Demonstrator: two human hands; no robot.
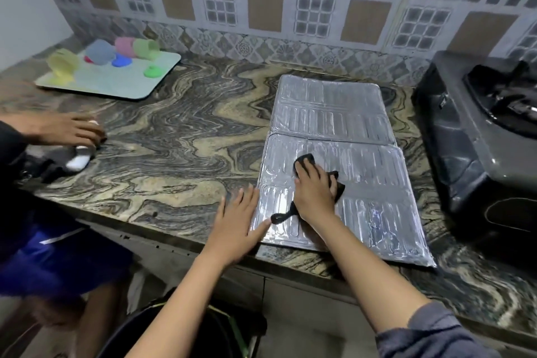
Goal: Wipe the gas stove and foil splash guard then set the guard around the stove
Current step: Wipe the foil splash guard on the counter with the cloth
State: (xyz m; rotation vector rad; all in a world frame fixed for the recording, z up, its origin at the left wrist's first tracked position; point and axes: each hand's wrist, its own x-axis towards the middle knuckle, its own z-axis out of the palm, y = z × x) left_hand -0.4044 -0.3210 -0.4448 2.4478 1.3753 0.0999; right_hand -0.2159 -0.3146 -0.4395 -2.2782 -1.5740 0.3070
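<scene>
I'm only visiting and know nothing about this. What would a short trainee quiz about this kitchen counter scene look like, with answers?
1. True or false: the foil splash guard already stands around the gas stove.
2. What does the right hand press onto the guard? A) a black cloth B) a yellow sponge C) a scrubbing brush
3. Fill in: the left hand lies flat at the guard's ____ edge.

Key: 1 false, it lies flat beside the stove; 2 A; 3 left.
</scene>
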